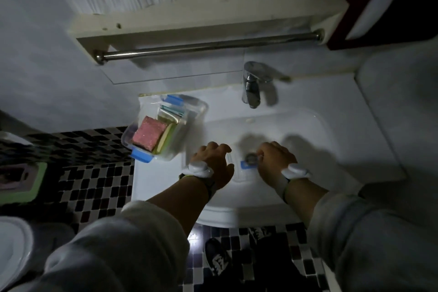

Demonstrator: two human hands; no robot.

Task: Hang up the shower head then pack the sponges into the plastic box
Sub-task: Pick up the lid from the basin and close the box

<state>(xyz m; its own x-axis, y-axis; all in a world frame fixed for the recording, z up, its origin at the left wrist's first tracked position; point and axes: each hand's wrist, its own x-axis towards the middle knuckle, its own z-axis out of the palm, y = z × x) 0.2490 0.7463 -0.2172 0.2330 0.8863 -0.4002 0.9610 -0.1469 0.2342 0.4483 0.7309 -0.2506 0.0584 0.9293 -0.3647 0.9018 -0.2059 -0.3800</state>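
A clear plastic box (189,111) with blue clips sits on the sink's left rim, without its lid. Inside it lie a pink glittery sponge (148,133) on top and yellow and green sponges (168,125) beside and under it. The clear lid (242,172) with a blue clip lies low in the basin, over the drain. My left hand (213,161) grips the lid's left edge. My right hand (275,157) holds its right edge, fingertips by the drain. The shower head is out of view.
The white sink (308,125) has a chrome tap (251,85) at the back. Above it a steel towel rail (208,46) runs under a cream shelf. Checked floor tiles lie to the left, with a green-edged object (23,182) there. Two dark shoes stand below the sink.
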